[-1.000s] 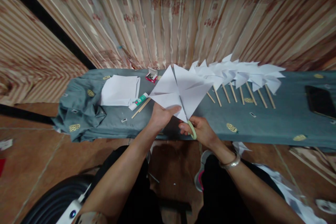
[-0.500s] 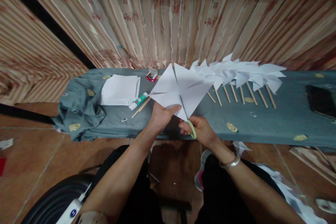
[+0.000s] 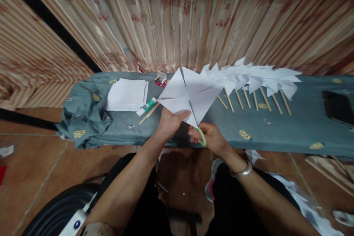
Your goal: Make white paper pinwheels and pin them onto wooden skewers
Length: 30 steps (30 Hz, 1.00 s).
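Note:
A square sheet of white paper (image 3: 203, 97), turned cornerwise and slit from its corners toward the middle, is held up over the front of the table. My left hand (image 3: 172, 120) grips its lower left part, thumb pressed on top. My right hand (image 3: 208, 135) is closed round the pale green handle of a pair of scissors (image 3: 202, 136) at the paper's lower corner. The blades lie along the slit there and are mostly hidden by the paper. Behind to the right, finished-looking paper pinwheels (image 3: 260, 79) on wooden sticks lie in an overlapping row.
On the grey-green cloth (image 3: 177, 136) are a stack of white paper (image 3: 125, 95), a glue stick (image 3: 146, 107), thin wooden sticks (image 3: 149, 113), a small red box (image 3: 160, 79) and a black phone (image 3: 339, 107). Paper scraps (image 3: 306, 202) lie on the floor at right. A curtain (image 3: 177, 18) hangs behind.
Almost nothing differs. Both hands keep their hold on the paper and the scissors, and the paper's right corner has shifted very slightly left.

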Each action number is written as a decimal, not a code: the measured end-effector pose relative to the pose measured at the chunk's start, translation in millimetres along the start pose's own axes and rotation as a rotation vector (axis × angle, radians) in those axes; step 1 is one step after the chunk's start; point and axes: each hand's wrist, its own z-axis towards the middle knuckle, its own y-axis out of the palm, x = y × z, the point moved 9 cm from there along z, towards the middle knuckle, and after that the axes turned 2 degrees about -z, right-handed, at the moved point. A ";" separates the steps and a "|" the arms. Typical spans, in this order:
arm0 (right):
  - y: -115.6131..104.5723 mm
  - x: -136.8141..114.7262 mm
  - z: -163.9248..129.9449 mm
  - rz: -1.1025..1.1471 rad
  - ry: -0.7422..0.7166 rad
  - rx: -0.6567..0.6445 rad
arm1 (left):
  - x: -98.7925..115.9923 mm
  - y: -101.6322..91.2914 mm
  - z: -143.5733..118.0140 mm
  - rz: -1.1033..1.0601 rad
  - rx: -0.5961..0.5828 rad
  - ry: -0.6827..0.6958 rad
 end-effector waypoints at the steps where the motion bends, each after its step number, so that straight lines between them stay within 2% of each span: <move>1: 1.0 2.2 0.2 -0.008 -0.005 -0.015 | 0.3 0.0 0.4 0.000 -0.005 0.003; 5: -1.0 7.0 -1.4 -0.130 -0.049 -0.057 | 5.4 -6.6 5.9 -0.010 0.026 0.049; 7: -8.3 3.5 -3.9 -0.315 -0.104 -0.039 | 8.5 -12.3 11.3 -0.016 0.047 0.076; 9: -19.3 -1.8 -7.2 -0.611 -0.161 0.007 | 10.4 -18.4 17.3 -0.033 0.063 0.090; 12: -47.8 -4.7 -11.0 -1.069 -0.163 0.153 | 8.7 -28.0 23.9 -0.063 0.100 0.069; 16: -91.7 -9.7 -14.5 -1.345 -0.199 0.384 | -1.7 -34.6 23.5 -0.077 0.133 0.005; 18: -111.7 -8.5 -13.7 -1.428 -0.172 0.458 | -9.3 -33.4 20.7 -0.085 0.120 -0.023; 22: -137.4 -5.9 -8.0 -1.519 -0.107 0.500 | -27.9 -28.2 14.4 -0.059 0.073 -0.093; 30: -155.4 -9.1 2.3 -1.394 -0.098 0.534 | -56.5 -22.2 4.4 -0.104 0.039 -0.212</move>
